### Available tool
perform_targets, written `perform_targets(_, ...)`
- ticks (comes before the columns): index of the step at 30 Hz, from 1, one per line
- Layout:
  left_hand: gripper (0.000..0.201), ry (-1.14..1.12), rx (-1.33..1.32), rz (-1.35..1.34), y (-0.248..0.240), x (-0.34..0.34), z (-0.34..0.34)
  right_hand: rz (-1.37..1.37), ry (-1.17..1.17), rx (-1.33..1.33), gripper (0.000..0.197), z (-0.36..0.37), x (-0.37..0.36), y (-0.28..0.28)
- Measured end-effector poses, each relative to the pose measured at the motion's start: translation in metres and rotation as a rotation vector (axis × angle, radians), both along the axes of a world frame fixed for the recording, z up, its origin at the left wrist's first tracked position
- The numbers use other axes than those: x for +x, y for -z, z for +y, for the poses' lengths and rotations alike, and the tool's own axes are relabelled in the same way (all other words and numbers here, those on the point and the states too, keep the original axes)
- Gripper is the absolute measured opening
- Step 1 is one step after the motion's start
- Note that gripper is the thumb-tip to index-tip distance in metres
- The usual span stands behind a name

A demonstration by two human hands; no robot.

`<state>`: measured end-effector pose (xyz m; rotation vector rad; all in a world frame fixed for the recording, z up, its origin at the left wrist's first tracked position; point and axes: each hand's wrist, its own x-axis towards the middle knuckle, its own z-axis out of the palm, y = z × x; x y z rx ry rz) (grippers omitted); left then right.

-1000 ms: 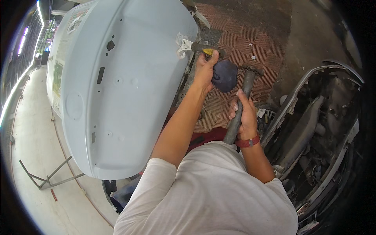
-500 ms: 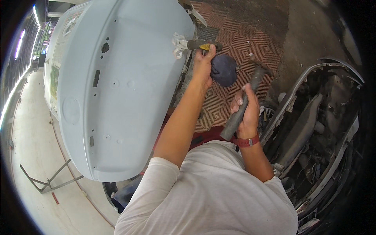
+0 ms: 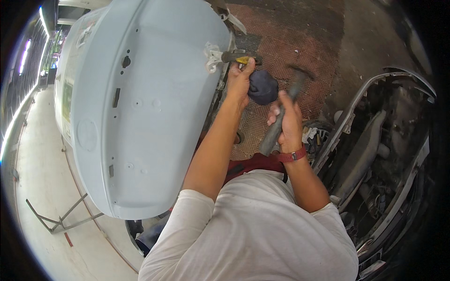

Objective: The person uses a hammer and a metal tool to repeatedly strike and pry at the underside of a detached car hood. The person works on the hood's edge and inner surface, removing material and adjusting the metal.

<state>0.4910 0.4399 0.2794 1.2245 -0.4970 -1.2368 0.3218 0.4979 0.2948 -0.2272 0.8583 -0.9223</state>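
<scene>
My left hand (image 3: 239, 82) is closed round a dark cylindrical tool with a yellow patch (image 3: 241, 59), just past the right edge of a pale grey car body panel (image 3: 164, 93). Crumpled whitish plastic (image 3: 213, 57) hangs beside the tool's left end. In my right hand (image 3: 289, 122) is a hammer (image 3: 281, 119), gripped by its thick dark handle with the head pointing away from me; the head is slightly blurred. Between both hands, lower down, shows a dark blue cap (image 3: 263, 87). What lies beneath the cap is hidden.
A reddish-brown patterned mat (image 3: 318, 40) covers the floor ahead. To the right lies a large dark car part with a curved metal rim (image 3: 349, 110). A metal stand (image 3: 58, 220) stands on the pale floor at left.
My right hand and the hammer have shifted left and slightly away from me. My left hand has moved a little left with its tool. The cap sits slightly further left.
</scene>
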Motion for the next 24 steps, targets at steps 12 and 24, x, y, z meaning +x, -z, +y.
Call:
perform_targets(12, 0.063, 0.034, 0.068, -0.098, -0.001, 0.011, 0.000, 0.047, -0.147, -0.055, 0.026, 0.002, -0.002, 0.002)
perform_targets(24, 0.056, 0.047, 0.105, -0.138, -0.004, 0.017, 0.003, -0.008, -0.148, 0.012, 0.023, 0.005, 0.009, 0.004)
